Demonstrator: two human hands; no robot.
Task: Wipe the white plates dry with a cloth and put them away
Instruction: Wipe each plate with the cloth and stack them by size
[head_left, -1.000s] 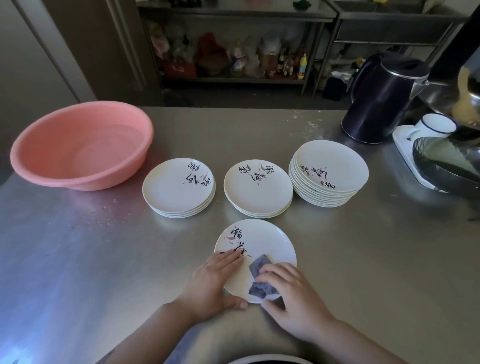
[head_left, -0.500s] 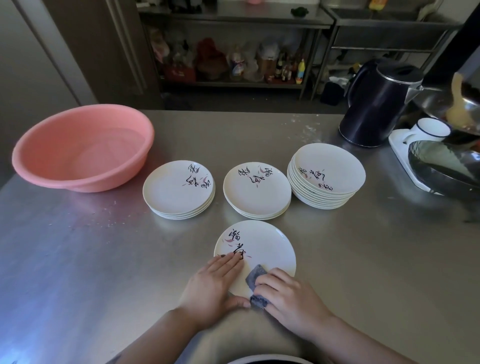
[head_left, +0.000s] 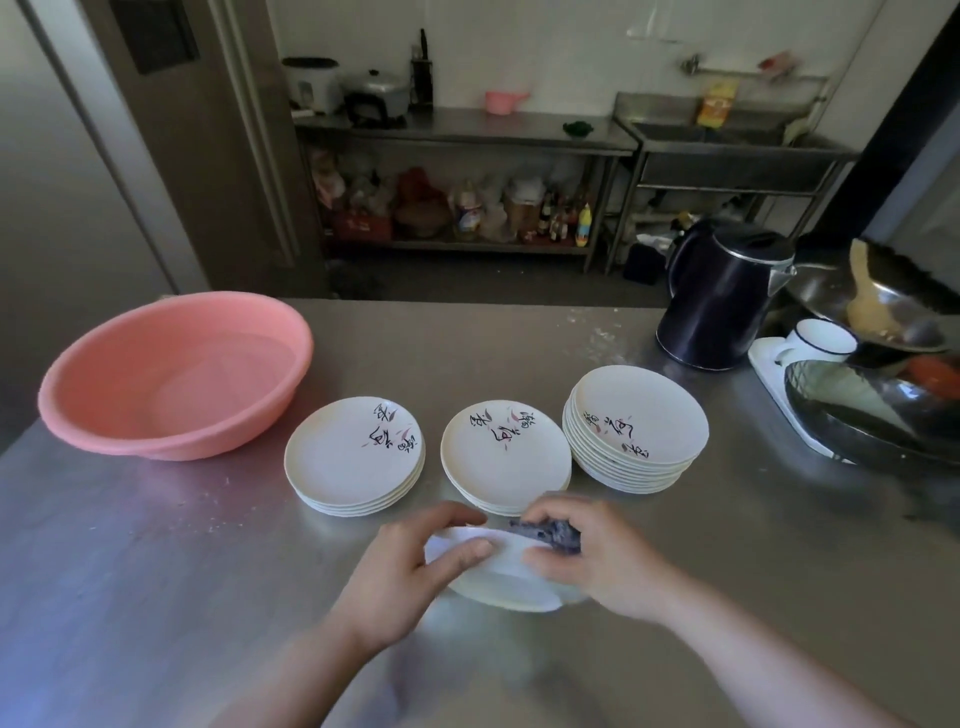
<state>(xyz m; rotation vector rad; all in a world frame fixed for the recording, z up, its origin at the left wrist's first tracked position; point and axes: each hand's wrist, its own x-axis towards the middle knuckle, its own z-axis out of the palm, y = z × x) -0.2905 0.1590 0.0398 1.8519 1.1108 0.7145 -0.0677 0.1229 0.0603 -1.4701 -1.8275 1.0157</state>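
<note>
Both hands hold one white plate (head_left: 511, 584) above the steel table (head_left: 156, 571).

The left hand (head_left: 410, 577) grips its left rim; the right hand (head_left: 597, 561) pinches a dark cloth (head_left: 548, 535) against its far edge, just before three plate stacks (head_left: 506, 452).

The plate (head_left: 511, 582) that had lain flat on the steel table (head_left: 156, 561) with its painted face up was lifted and tipped, so its plain white underside faced the camera. The left hand (head_left: 415, 566), earlier spread flat on it, now gripped its left edge, thumb across the underside. The right hand (head_left: 587, 556) had moved from the near rim up to the far edge, holding the dark cloth (head_left: 550, 535) bunched against it (both hands slightly blurred). The head camera had tilted up, showing more of the back wall.
</note>
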